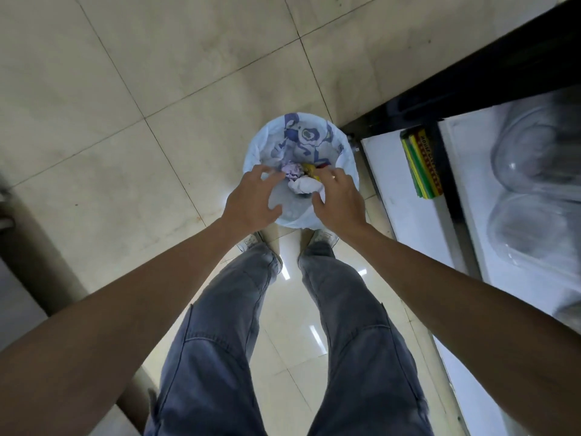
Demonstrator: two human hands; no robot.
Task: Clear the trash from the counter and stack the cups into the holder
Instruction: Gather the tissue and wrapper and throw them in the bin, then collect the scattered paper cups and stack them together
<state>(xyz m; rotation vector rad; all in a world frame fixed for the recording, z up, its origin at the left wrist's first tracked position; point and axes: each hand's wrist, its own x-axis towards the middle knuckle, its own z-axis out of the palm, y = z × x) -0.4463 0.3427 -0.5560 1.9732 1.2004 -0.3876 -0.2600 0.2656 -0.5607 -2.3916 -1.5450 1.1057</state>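
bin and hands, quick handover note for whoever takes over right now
Left hand: open, fingers spread over the bin, holding nothing.
Right hand: open over the bin, ring on one finger, holding nothing.
Trash: crumpled paper and a yellow wrapper lie in the lined bin on the floor, ahead of the feet.
Done: this trash is binned.
Left: cups and holder are not in view; check the counter, then stack them.

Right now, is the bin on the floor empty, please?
No, crumpled paper and a yellow wrapper lie inside the lined bin.
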